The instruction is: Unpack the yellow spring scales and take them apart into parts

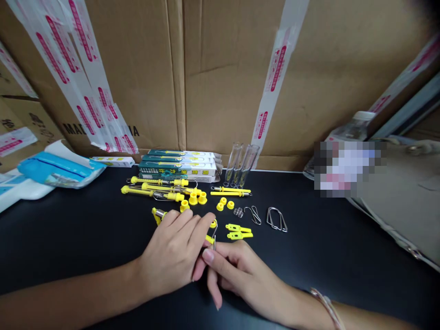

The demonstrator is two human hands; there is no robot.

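Observation:
My left hand (177, 250) is closed around a yellow spring scale part (209, 239), most of which its fingers cover. My right hand (240, 270) meets it, thumb and forefinger pinching a bent metal wire hook (215, 229) at the yellow part's end. Left of my left hand a yellow-and-metal piece (158, 213) shows; I cannot tell whether it is held or lying behind. Beyond my hands lie several assembled spring scales (151, 192), yellow caps (193, 198), smaller yellow caps (223, 201), thin yellow rods (230, 193) and two flat yellow pieces (239, 235).
Small springs (238, 212), wire hooks (254, 214) and wire loops (277, 219) lie to the right. Clear tubes (237, 165) stand beside stacked boxes (172, 170). A blue packet (62, 167) is left; a bottle (357, 126) and bag (402, 192) are right. Cardboard (223, 101) walls the back.

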